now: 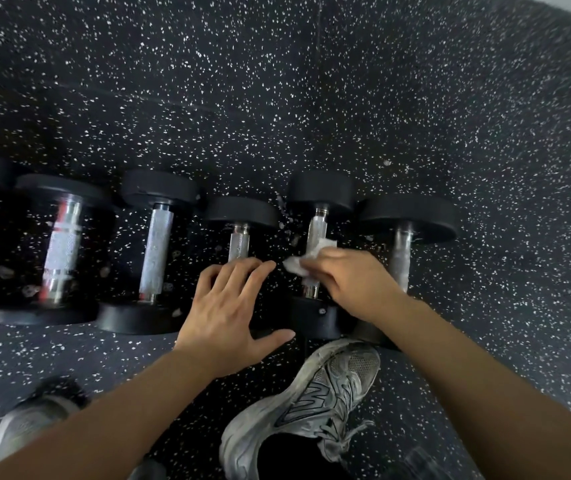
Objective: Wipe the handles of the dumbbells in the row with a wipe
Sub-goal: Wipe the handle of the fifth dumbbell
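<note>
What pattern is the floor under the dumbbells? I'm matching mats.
Black rubber floor with white speckles, clearest in the head view.

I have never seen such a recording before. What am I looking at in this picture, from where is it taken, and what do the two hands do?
There is no machine here: a person wears a wide-angle camera on the head, so you look down along both forearms at a dark speckled gym floor. On the floor lies a row of dumbbells with black ends and metal handles. The right hand holds a white wipe pressed against the handle of one dumbbell. The left hand is open with spread fingers and holds nothing; it is over the next dumbbell to the left, but I cannot tell whether it touches it. Below, you see the person's grey sneaker, and a second shoe, blurred, at the lower left.
</note>
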A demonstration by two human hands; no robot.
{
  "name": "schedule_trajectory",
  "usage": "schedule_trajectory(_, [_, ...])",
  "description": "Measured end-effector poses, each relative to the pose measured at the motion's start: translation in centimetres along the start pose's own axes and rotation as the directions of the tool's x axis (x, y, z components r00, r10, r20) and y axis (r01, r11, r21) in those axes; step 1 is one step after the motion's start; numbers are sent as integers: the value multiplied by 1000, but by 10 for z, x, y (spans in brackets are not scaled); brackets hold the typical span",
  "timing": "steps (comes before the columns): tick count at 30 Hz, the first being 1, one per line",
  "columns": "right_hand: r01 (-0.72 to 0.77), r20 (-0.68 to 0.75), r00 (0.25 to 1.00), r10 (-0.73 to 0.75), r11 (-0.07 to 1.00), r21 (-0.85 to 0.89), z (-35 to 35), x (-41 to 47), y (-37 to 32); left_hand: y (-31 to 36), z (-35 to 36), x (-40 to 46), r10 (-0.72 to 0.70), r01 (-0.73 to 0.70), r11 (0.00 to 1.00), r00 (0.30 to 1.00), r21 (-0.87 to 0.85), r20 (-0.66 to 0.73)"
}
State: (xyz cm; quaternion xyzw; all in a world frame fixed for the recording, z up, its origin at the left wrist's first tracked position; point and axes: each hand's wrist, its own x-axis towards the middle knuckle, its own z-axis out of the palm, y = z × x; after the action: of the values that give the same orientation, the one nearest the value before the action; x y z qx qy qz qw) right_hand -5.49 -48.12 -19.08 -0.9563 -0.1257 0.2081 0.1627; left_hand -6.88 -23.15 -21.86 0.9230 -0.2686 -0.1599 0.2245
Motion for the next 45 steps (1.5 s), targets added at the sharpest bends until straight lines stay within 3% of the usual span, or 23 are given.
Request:
schedule_trajectory(3, [52, 210, 977, -44, 998, -31, -7, -2, -4, 1, 0, 0, -1, 1, 1000, 1000, 3, -2])
schedule_trajectory(5, [30, 246, 969, -39, 999, 39, -13, 2, -4, 2, 0, 0, 1, 0, 1000, 1000, 1, -6])
schedule_trajectory(7, [-16, 56, 998, 9, 993, 119, -18, 8, -1, 2, 0, 0, 4, -4, 1000, 1000, -2, -10])
schedule_trajectory(9, [-101, -196, 972, 128, 985, 142, -20, 15, 6, 1, 0, 0, 1, -1, 1000, 1000, -6, -15])
schedule_trajectory(12, [-201, -275, 936, 220, 975, 98, -15, 23, 9, 2, 1, 0, 8, -8, 1000, 999, -15, -33])
schedule_trajectory(16, [-135, -184, 973, 142, 990, 47, -1, 19, 5, 1, 0, 0, 5, -5, 1000, 1000, -12, -30])
schedule_trajectory(19, [-45, 10, 999, 45, 999, -20, -1, 9, 3, 2, 0, 0, 4, -4, 1000, 1000, -6, -30])
schedule_trajectory(22, [24, 234, 972, -9, 998, -59, -3, 2, 1, 3, 0, 0, 4, -4, 1000, 1000, -6, -31])
schedule_trajectory(24, [40, 276, 961, -21, 997, -65, -8, 5, 0, 3, 0, 0, 6, -6, 1000, 1000, -4, -30])
schedule_trajectory(25, [34, 240, 971, -23, 999, -40, -12, 7, -1, 3, -1, 0, 6, -6, 1000, 1000, -3, -30])
schedule_trajectory(27, [8, 5, 1000, -9, 1000, 28, -17, 13, -2, 3, -1, 0, 4, -4, 1000, 1000, -1, -27])
schedule_trajectory(29, [-35, -236, 971, 48, 998, 59, -17, 18, 2, 2, -1, 0, -2, 2, 1000, 1000, -5, -24])
schedule_trajectory(30, [-63, -280, 957, 76, 997, 54, -15, 21, 3, 2, 0, 0, -3, 3, 1000, 1000, -6, -24])
schedule_trajectory(35, [-133, -168, 976, 138, 990, 35, -5, 14, 6, 1, 1, 0, 0, -1, 1000, 1000, -11, -21])
schedule_trajectory(42, [-41, 208, 977, 42, 999, -10, -5, -2, -1, 1, 2, 0, 2, -2, 1000, 1000, -9, -25])
schedule_trajectory(44, [-63, 214, 976, 46, 995, 74, -13, 3, 0, 0, 2, 0, 4, -5, 1000, 1000, -10, -26])
schedule_trajectory(45, [-90, 143, 987, 69, 986, 139, -17, 7, 2, 0, 2, 0, 4, -5, 1000, 1000, -10, -25])
